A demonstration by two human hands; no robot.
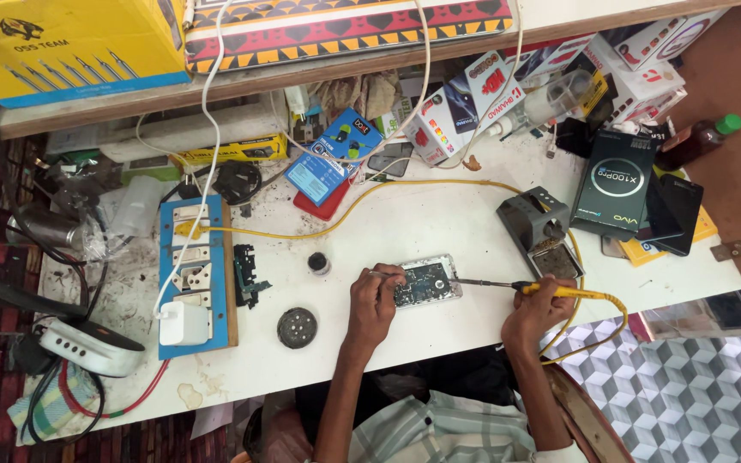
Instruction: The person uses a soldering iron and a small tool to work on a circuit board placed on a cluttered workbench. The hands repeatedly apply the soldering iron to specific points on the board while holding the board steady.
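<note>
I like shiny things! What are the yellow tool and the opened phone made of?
The soldering iron in the right hand looks like a yellow plastic handle with a thin, dull metal tip. The opened phone, steadied by the left hand, shows a pale, likely metal frame around a dark circuit board.

Your left hand (376, 302) covers the opened phone's (427, 281) near end; what its fingers pinch is too small to tell. Your forearms leave the frame's bottom edge.

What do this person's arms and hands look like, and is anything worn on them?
Both the left hand and the right hand are bare: no gloves, and no rings or watch that I can make out. The forearms are uncovered. A pale green and white striped shirt shows at the bottom edge; its sleeves end above the elbows.
</note>
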